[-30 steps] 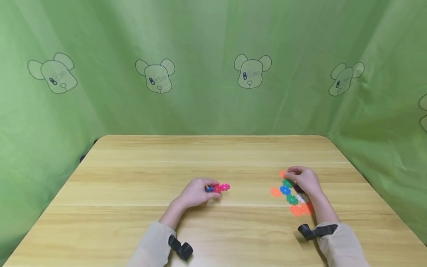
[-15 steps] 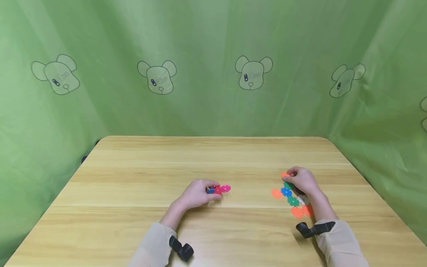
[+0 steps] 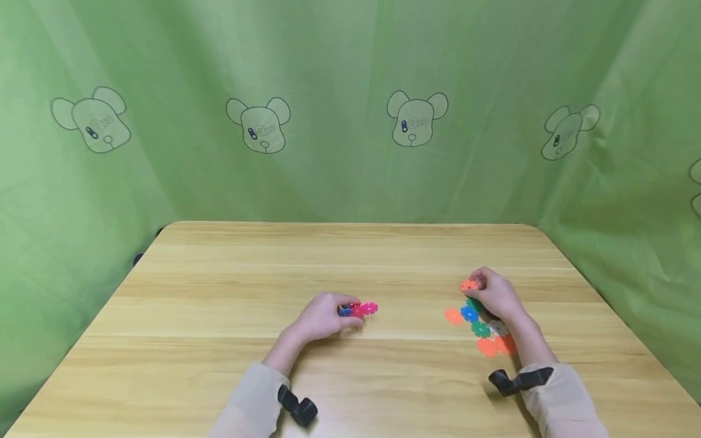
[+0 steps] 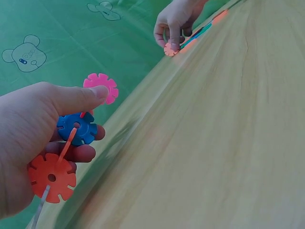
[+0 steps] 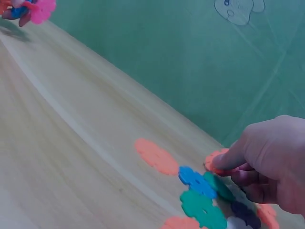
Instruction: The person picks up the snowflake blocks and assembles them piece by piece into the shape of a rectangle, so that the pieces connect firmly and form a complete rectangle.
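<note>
My left hand [image 3: 320, 316] grips a chain of slotted snowflake discs just above the table. In the left wrist view the chain shows a pink disc [image 4: 97, 80] under the thumb, a blue disc [image 4: 86, 130], an orange-red disc [image 4: 42, 172] and pieces seen edge-on. Over at the right, my right hand [image 3: 497, 295] pinches an orange snowflake disc [image 3: 467, 285] between thumb and fingers, tilted up off the table. Beneath and beside that hand lie loose discs: blue [image 3: 469, 314], green [image 3: 481, 329], white [image 3: 498, 328] and several orange ones.
A light wood table [image 3: 219, 280] spans the view, with green curtain [image 3: 339, 182] behind and at both sides. One loose orange disc [image 3: 454, 316] lies left of the group. A dark disc [image 5: 245, 214] sits partly under the right hand. Each sleeve carries a black wrist mount.
The right hand has taken hold of the far orange disc and raised it slightly, turning its face toward the head camera. The left hand and its chain have stayed nearly still.
</note>
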`<action>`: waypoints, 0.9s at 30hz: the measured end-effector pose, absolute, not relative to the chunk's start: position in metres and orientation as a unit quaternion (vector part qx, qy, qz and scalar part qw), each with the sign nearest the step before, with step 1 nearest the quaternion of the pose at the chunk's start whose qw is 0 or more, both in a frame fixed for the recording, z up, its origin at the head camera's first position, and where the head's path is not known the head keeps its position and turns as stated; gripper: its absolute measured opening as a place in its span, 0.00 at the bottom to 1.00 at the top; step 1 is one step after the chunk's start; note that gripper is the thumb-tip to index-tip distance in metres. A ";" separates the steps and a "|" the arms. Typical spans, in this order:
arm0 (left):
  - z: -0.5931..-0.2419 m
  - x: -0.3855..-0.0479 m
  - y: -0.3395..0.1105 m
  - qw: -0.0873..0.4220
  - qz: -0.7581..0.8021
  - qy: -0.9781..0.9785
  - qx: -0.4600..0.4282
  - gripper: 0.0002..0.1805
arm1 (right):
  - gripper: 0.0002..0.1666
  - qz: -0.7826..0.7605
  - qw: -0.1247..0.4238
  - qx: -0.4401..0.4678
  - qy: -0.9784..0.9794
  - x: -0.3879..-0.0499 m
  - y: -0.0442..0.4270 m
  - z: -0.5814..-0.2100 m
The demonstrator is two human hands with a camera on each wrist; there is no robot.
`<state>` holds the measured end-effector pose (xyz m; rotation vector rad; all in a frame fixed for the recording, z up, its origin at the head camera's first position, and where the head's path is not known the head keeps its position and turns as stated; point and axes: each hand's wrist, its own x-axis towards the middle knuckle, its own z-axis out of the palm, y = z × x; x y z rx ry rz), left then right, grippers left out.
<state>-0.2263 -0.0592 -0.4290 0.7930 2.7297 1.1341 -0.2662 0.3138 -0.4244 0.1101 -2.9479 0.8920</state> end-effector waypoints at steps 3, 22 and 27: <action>-0.430 -0.226 -0.059 0.038 0.368 0.892 0.261 0.24 | 0.18 0.302 0.037 0.050 -0.951 -0.262 0.305 -0.419; -0.428 -0.225 -0.060 0.029 0.356 0.897 0.260 0.23 | 0.13 0.445 -0.078 0.138 -0.882 -0.246 0.219 -0.410; -0.428 -0.226 -0.060 0.028 0.349 0.899 0.264 0.24 | 0.13 0.476 -0.116 0.145 -0.859 -0.242 0.202 -0.411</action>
